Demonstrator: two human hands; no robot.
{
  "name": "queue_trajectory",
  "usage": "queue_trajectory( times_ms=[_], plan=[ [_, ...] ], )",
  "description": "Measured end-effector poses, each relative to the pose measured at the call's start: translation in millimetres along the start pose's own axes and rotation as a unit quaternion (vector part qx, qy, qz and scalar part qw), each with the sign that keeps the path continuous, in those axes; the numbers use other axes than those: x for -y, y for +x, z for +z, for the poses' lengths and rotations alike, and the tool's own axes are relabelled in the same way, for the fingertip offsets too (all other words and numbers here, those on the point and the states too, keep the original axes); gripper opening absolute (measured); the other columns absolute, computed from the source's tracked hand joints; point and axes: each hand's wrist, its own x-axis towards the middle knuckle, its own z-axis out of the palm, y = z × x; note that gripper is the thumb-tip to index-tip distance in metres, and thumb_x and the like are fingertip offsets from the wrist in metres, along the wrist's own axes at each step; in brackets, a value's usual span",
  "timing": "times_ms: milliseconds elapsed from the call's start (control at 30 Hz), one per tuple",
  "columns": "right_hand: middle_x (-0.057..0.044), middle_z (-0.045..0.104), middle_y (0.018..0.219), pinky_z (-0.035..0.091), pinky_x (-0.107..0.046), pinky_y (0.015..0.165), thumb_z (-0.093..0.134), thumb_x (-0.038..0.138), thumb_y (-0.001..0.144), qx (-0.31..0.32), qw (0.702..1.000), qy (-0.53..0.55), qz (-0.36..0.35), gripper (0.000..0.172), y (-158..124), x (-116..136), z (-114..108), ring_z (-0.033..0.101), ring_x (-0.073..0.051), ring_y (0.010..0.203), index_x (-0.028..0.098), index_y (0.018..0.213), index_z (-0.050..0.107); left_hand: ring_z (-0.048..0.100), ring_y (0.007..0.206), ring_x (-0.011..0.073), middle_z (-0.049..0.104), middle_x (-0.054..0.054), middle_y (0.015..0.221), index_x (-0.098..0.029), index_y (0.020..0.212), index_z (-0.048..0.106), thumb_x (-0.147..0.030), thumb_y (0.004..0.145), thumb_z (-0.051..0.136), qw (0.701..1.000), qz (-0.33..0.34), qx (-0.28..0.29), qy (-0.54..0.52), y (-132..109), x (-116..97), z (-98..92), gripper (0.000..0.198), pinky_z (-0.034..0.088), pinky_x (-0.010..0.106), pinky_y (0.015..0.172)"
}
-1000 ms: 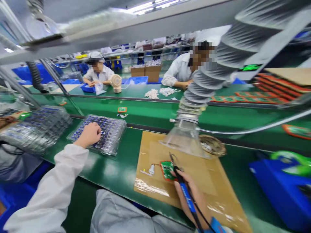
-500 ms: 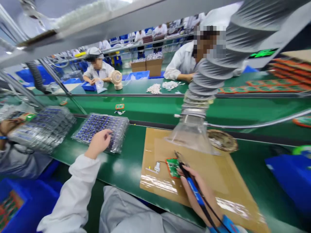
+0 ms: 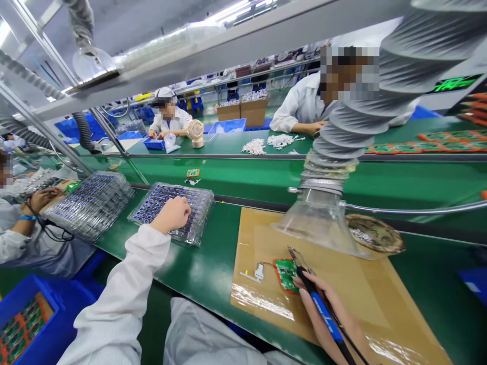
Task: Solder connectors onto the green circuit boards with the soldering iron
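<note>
My left hand (image 3: 173, 214) is over a clear plastic tray (image 3: 203, 223) filled with rows of small blue and dark parts. Its fingers are curled together, and whatever they pinch is hidden. In my right hand (image 3: 323, 309) is a soldering iron (image 3: 321, 304) with a blue and black handle, tip pointing up and left. Beneath that hand's fingertips lies a green circuit board (image 3: 286, 275) with an orange edge. A thin wire runs from the board to a small white part (image 3: 259, 271) on the brown mat (image 3: 249, 228).
A clear fume hood (image 3: 315, 218) on a grey hose hangs over the mat's far edge, beside a round dish (image 3: 375, 233). Stacked trays (image 3: 93, 203) stand at left, near a co-worker's hands. A blue bin (image 3: 61, 304) holds boards. Co-workers sit across the green conveyor (image 3: 243, 175).
The camera view has swung, so the scene sits further right. My left hand stays over the tray, its fingers slightly further in. My right hand still holds the iron by the board.
</note>
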Motion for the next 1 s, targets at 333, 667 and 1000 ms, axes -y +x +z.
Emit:
queue_trajectory(
  times_ms=[333, 667, 1000],
  plan=[
    [-0.006, 0.076, 0.116, 0.056, -0.044, 0.101, 0.051, 0.057, 0.096, 0.000, 1.000, 0.007, 0.001, 0.048, 0, -1, 2, 0.071, -0.028, 0.112, 0.026, 0.132, 0.059, 0.066, 0.083, 0.0218, 0.070, 0.003, 0.087, -0.021, 0.087, 0.071, -0.013, 0.075, 0.066, 0.998, -0.019, 0.049, -0.033, 7, 30, -4.8, 0.016, 0.049, 0.031, 0.079],
    [-0.006, 0.077, 0.112, 0.054, -0.044, 0.104, 0.058, 0.052, 0.095, -0.024, 0.999, 0.045, -0.014, 0.041, -3, -1, 1, 0.070, -0.028, 0.115, 0.026, 0.127, 0.061, 0.067, 0.078, 0.0179, 0.073, 0.004, 0.079, -0.020, 0.068, 0.070, -0.030, 0.083, 0.071, 0.904, 0.005, -0.071, -0.422, -35, -72, -7.6, 0.018, 0.053, 0.031, 0.078],
    [-0.004, 0.076, 0.100, 0.064, -0.035, 0.081, 0.074, 0.034, 0.090, -0.065, 0.967, 0.243, -0.047, 0.035, -12, 33, 9, 0.075, -0.021, 0.089, 0.028, 0.121, 0.061, 0.059, 0.058, 0.0112, 0.071, 0.006, 0.067, -0.012, 0.075, 0.072, -0.041, 0.073, 0.081, 0.662, -0.086, 0.179, -0.723, -51, -238, 48.3, 0.031, 0.045, 0.022, 0.057]
  ],
)
